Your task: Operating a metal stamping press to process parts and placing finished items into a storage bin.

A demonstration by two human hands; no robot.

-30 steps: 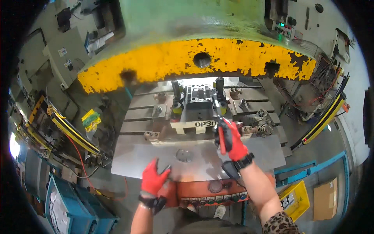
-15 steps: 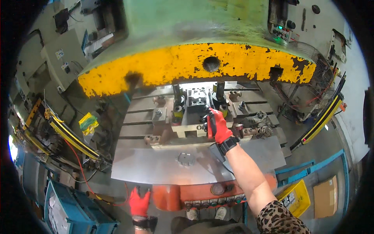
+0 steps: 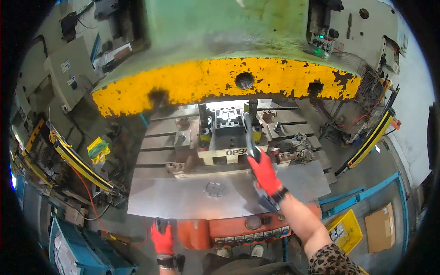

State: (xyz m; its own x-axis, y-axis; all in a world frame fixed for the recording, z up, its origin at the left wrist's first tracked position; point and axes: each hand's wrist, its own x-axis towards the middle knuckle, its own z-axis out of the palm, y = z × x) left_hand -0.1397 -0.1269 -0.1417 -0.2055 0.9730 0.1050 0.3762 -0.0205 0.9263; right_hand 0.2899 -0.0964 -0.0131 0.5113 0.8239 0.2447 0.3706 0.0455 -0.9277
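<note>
While the right hand (image 3: 265,173), in a red glove, grips a long dark tool (image 3: 250,133) whose tip reaches into the die block (image 3: 228,123) at the far middle of the press table (image 3: 183,197), the step in hand looks like tending the die; next calls for a steady tip. Left hand (image 3: 162,237): below the near edge, closure unclear. Small metal part (image 3: 215,189): loose, near middle

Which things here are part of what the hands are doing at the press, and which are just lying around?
In use:
right hand
dark long tool it holds, reaching toward the die block
flat metal part on the steel table
left hand at the table's front edge

Lying about:
yellow bin
cardboard box
blue crate
yellow-green rag
</note>
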